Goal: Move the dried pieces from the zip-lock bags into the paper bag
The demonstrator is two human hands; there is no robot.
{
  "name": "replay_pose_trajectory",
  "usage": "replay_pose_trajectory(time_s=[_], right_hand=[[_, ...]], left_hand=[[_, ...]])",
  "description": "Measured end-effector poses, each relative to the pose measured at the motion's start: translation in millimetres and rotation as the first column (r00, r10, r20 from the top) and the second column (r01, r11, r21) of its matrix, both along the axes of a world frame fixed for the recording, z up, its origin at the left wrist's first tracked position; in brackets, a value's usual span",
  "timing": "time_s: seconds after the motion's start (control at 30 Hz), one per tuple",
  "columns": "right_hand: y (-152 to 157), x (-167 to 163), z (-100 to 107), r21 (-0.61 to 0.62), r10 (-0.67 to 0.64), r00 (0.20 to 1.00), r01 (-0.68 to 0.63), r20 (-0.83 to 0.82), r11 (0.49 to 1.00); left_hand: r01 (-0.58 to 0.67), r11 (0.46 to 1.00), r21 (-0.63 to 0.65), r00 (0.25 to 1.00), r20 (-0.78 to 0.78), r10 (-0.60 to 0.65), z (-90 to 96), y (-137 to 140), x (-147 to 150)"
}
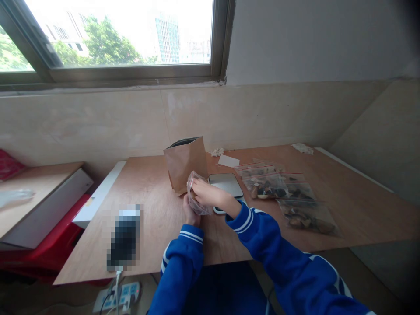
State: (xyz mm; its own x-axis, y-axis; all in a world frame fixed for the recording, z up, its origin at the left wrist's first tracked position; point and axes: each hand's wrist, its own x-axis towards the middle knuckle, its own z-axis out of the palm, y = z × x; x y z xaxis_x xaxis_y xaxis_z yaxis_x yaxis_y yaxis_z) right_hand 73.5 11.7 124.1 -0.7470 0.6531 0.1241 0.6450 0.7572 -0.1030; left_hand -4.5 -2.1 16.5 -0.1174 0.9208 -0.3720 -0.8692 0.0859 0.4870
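My left hand (190,211) is closed around a clear plastic bag (204,210), supporting it from below and the left just above the table. My right hand (208,192) reaches into the mouth of this bag from the right. Its fingers are bent together, and their tips and whatever they grip are hidden. Something brownish shows inside the bag. Right behind the hands stands an upright brown paper bag (185,162) with its top open. A flat scale with a silver plate (226,181) lies beside my right hand, partly covered by it.
Several clear zip bags (267,188) holding dark and brown pieces lie on the right; one bag (308,218) is nearer. Behind the scale are a white card (229,161) and crumpled white tissue (217,152). A blurred dark device (124,240) with a cable lies left, above a power strip (126,295).
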Motion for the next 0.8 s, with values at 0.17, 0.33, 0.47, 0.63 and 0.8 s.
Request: replay_pose_trajectory(time_s=[0.17, 0.33, 0.47, 0.63, 0.8], right_hand=[[1.6, 4.0, -16.8, 0.049, -0.055, 0.998, 0.054, 0.016, 0.997], [7.0, 12.4, -20.9, 0.034, -0.064, 0.997, 0.062, 0.038, 0.997], [8.2, 15.6, -23.5, 0.013, -0.124, 0.992, 0.124, -0.011, 0.992], [9.9, 18.8, -19.9, 0.029, -0.095, 0.991, 0.098, -0.09, 0.995], [12.6, 21.0, -15.4, -0.111, -0.086, 0.992, 0.076, -0.09, 0.991]], left_hand=[[-0.01, 1.0, 0.018, 1.0, 0.021, 0.009, -1.5, 0.4, 2.8], [0.011, 1.0, 0.02, 1.0, 0.0, -0.011, -4.2, -0.1, 4.4], [0.053, 0.998, 0.027, 0.998, -0.033, -0.052, -5.7, -2.0, 5.6], [0.067, 0.997, 0.03, 0.997, -0.032, -0.066, -6.3, -0.8, 6.3], [0.023, 0.999, 0.025, 1.0, -0.01, -0.023, -2.6, 0.8, 5.5]])
